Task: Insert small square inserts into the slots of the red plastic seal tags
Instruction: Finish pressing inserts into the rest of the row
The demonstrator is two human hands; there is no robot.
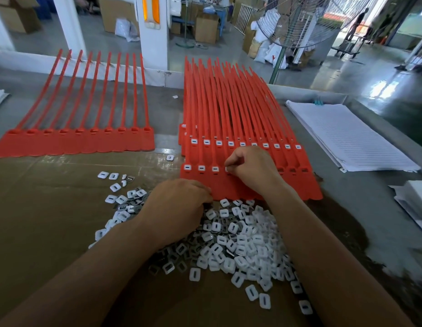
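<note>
As the right hand [251, 168] pinches an insert [228, 170] at the front strip's [205, 185] fourth slot, three are filled, the rest empty; whether the left hand's [179, 206] curled fingers hold anything is hidden.

A heap of white square inserts [240, 241], each with a small slot in its middle, lies loose on the near worktop, a few scattered to its left. Just beyond lies a flat front strip of red seal tags [198, 185], its three leftmost heads fitted. Behind it sits a stack of filled strips [228, 114]; far left lies an empty strip [75, 142]
</note>
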